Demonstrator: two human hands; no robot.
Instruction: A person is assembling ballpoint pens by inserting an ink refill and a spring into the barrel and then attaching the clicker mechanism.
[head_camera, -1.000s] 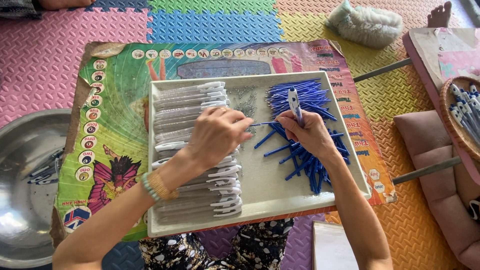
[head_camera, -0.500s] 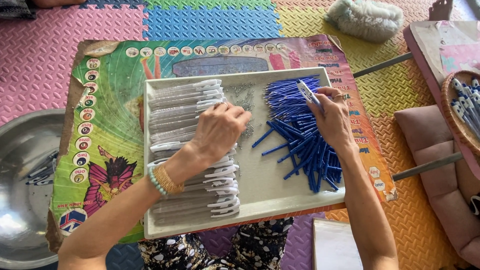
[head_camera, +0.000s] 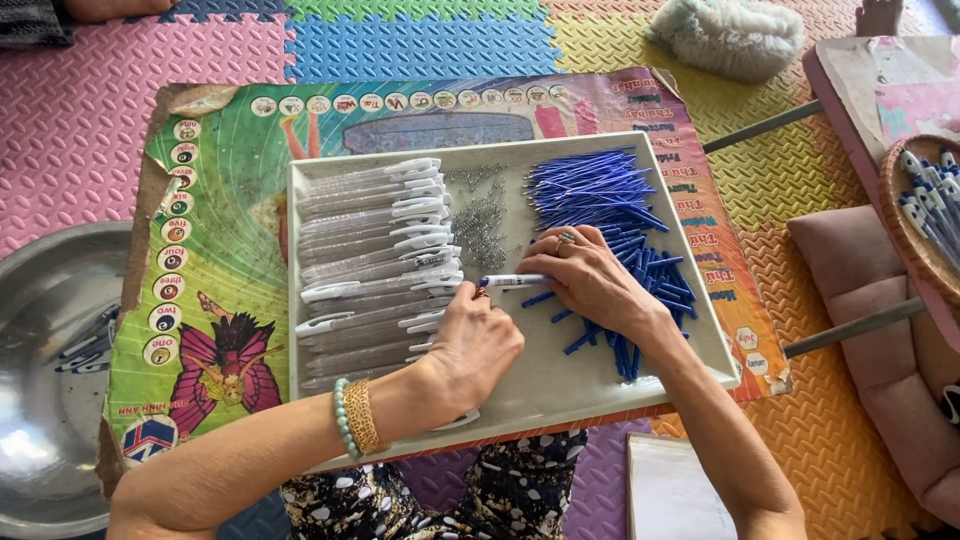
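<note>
Pen barrel (head_camera: 515, 281), white with a blue tip, lies level between the two hands above the middle of the grey tray (head_camera: 560, 385). The right hand (head_camera: 590, 280) grasps its right end in the fingers (head_camera: 553, 262), while the left hand (head_camera: 478, 345) meets its left, blue-tipped end with the fingertips closed around it. The barrel sits just right of the rows of white pen casings (head_camera: 375, 265) and just left of the heap of blue refills (head_camera: 610, 235), with the small pile of metal springs (head_camera: 482, 215) a little farther away on the tray.

Half a second ago the right hand was raised over the far part of the blue refills, holding the barrel tilted upward, and the left hand rested spread on the white casings. Now both hands have come together at the tray's centre and the barrel is horizontal.

The tray rests on a colourful printed board (head_camera: 220, 250) laid over the foam floor mats (head_camera: 420, 45). A steel basin (head_camera: 45, 340) stands at the left, and a wicker basket (head_camera: 915, 225) with finished pens at the right.
</note>
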